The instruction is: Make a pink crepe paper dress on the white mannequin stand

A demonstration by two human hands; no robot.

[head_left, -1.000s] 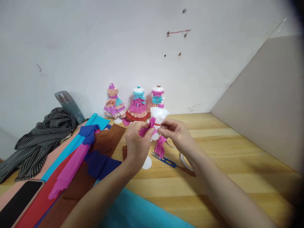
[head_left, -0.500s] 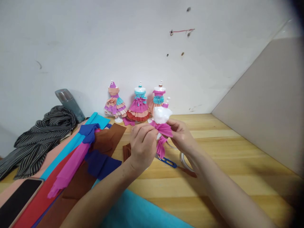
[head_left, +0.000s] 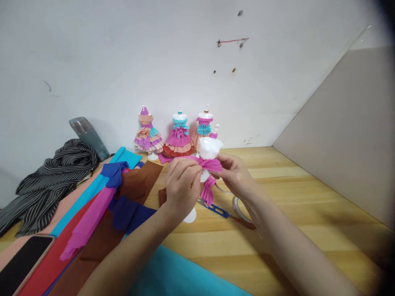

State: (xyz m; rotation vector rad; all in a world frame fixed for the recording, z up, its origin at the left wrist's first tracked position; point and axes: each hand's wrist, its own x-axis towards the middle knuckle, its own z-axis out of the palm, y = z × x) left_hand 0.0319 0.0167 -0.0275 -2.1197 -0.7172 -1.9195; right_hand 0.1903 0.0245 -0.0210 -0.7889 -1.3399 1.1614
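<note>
A small white dress-form mannequin [head_left: 210, 148] with a pink neck band tilts between my hands. Pink crepe paper [head_left: 212, 165] runs across its waist. My left hand [head_left: 184, 185] is closed on the strip to the left of the waist, its fingertips partly hidden. My right hand [head_left: 237, 176] pinches the paper at the right side of the waist, thumb in front and fingers behind the form. Below the waist hangs a gathered pink crepe piece [head_left: 208, 190]. The form's white round base [head_left: 190, 216] shows under my left wrist.
Three dressed mannequins [head_left: 180, 137] stand by the wall. A blue-handled cutter [head_left: 217, 210] and a tape roll [head_left: 240, 209] lie below my hands. At left are coloured crepe sheets [head_left: 92, 222], a phone [head_left: 27, 259], a striped cloth [head_left: 58, 181] and a bottle [head_left: 89, 137].
My left hand has shifted slightly left and down, and the pink strip now stretches leftward above its knuckles. The white base has come into sight. My right hand stays nearly in place.
</note>
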